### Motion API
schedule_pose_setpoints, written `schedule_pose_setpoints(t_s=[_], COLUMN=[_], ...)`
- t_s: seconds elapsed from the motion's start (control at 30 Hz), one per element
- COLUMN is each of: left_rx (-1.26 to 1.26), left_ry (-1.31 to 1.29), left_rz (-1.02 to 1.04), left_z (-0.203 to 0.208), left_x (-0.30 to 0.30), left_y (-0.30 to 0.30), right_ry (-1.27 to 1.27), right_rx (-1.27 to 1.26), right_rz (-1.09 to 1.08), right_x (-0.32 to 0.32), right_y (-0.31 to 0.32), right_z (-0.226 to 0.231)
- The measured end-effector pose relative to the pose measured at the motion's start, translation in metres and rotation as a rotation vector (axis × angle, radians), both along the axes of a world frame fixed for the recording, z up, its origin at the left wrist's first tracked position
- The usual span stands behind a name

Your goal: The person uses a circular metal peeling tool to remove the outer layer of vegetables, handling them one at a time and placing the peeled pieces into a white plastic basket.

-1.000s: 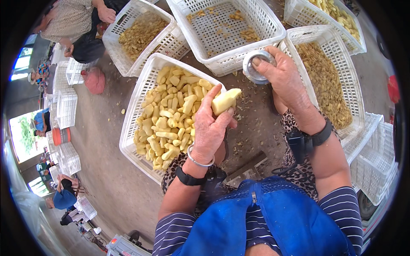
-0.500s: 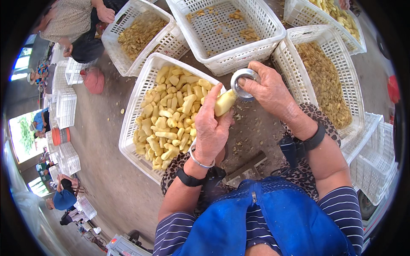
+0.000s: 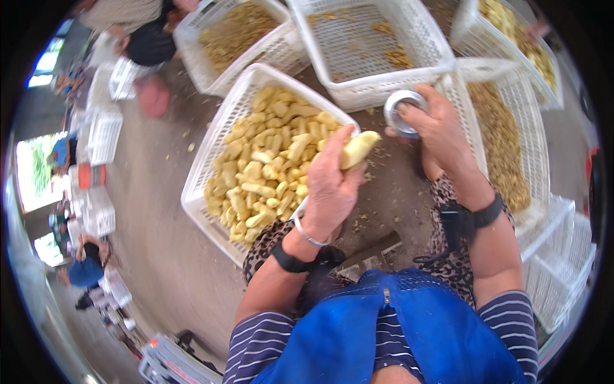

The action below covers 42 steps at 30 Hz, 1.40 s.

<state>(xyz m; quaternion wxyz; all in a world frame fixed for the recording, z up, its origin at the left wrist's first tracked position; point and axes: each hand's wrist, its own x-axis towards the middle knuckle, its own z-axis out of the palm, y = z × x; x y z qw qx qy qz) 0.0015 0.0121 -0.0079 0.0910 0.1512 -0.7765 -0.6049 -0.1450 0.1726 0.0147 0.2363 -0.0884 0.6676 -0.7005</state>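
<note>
In my left hand (image 3: 334, 189) I grip a pale yellow, peeled-looking piece of ginger (image 3: 359, 149), its free end pointing up to the right. My right hand (image 3: 443, 128) is closed round a silvery metal ring (image 3: 390, 114), with the thumb laid across its opening. A gap separates the ring from the ginger. Just left of and beyond my left hand stands a white slatted crate (image 3: 203, 160), holding a heap of similar yellow ginger pieces (image 3: 265, 160).
A crate with a few scraps (image 3: 358, 89) stands ahead. Crates of brown-yellow bits stand at the far left (image 3: 240, 35) and right (image 3: 502, 147). Another person (image 3: 150, 45) sits at the upper left. Scraps litter the floor between my knees. Stacked crates (image 3: 556, 269) rise at the right.
The metal ring in my right hand has moved off the ginger, up and to the right. My left hand still holds the ginger, now tilted more upward. The whole view has shifted slightly.
</note>
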Motion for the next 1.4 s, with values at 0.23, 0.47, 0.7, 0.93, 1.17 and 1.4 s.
schedule_pose_setpoints(t_s=[0.23, 0.47, 0.7, 0.93, 1.17, 1.4], left_rx=[-0.229, -0.493, -0.659, -0.48, -0.245, 0.041], left_ry=[0.105, 0.054, 0.039, 0.026, 0.106, 0.193], left_rz=[0.067, 0.134, 0.182, 0.098, 0.079, 0.133], left_z=[-0.006, -0.009, 0.001, 0.003, -0.002, 0.0], left_x=[-0.016, -0.017, -0.017, -0.012, -0.007, -0.01], left_y=[-0.012, -0.036, -0.032, -0.005, 0.015, 0.026], right_ry=[0.152, 0.042, 0.037, 0.015, -0.032, -0.088], right_rx=[0.116, 0.151, 0.148, 0.172, -0.014, -0.055], right_rz=[0.066, 0.147, 0.201, 0.227, 0.127, 0.115], right_x=[-0.009, 0.002, 0.002, 0.005, 0.01, 0.012], right_y=[0.012, 0.001, -0.003, -0.014, -0.025, -0.033], right_z=[-0.003, 0.004, -0.004, -0.001, -0.001, -0.002])
